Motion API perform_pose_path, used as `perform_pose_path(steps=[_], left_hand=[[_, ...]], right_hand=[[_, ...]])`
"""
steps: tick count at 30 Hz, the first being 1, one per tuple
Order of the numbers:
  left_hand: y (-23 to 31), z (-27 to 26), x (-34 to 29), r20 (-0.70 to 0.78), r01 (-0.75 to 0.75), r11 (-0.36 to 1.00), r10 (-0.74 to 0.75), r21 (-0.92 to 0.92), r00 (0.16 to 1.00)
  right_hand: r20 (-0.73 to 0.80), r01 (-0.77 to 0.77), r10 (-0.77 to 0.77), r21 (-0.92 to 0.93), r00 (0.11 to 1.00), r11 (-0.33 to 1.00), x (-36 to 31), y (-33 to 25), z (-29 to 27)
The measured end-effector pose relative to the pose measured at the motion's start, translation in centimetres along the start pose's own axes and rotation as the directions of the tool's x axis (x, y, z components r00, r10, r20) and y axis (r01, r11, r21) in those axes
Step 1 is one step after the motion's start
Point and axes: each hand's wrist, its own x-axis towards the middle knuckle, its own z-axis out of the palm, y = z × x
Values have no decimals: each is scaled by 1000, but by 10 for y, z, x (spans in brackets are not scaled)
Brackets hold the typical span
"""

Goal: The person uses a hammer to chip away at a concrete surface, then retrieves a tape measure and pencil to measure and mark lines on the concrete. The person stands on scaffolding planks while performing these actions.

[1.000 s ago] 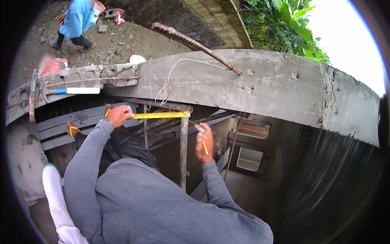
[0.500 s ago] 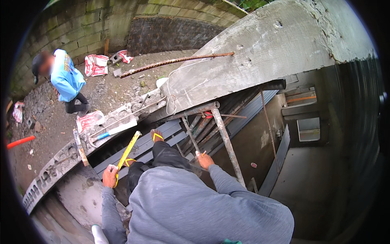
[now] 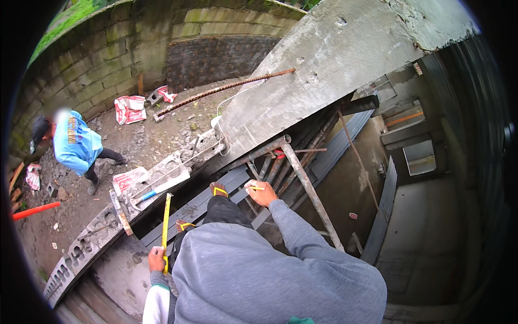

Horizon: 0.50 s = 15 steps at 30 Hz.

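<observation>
My left hand (image 3: pixel 157 259) is closed around the lower part of a yellow tape measure (image 3: pixel 167 218), whose strip stands out stiffly away from me over the grey metal planks (image 3: pixel 199 206). In my right hand (image 3: pixel 262 193) a thin yellow stick like a pencil (image 3: pixel 256 188) is pinched, with the fingers bent around it. That hand hovers beside the rusty pipe frame (image 3: pixel 306 189); I cannot tell whether it touches anything there. Both my feet, in yellow-strapped sandals (image 3: pixel 218 190), are on the planks.
A broken concrete block ledge (image 3: pixel 102 220) curves along the left, carrying a blue-gripped tool (image 3: pixel 156 190) and a worn wooden piece (image 3: pixel 121 211). A rusty bar (image 3: pixel 226 90) juts from the concrete slab (image 3: pixel 302 81). Another person (image 3: pixel 77 143) stands left. A deep drop opens right.
My right hand has moved away from the pipe frame, up and left, with the yellow stick. My left hand has come lower, and the tape measure stands more upright. The other person has shifted stance.
</observation>
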Motion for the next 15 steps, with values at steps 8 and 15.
perform_pose_path(steps=[8, 15], left_hand=[[-128, 7, 13, 20, 134, 977, -132, -168, 991], [-146, 19, -3, 56, 147, 981, -141, -129, 988]], right_hand=[[-336, 341, -367, -136, 867, 930, 25, -87, -131], [-123, 481, -828, -763, 547, 431, 68, -212, -296]])
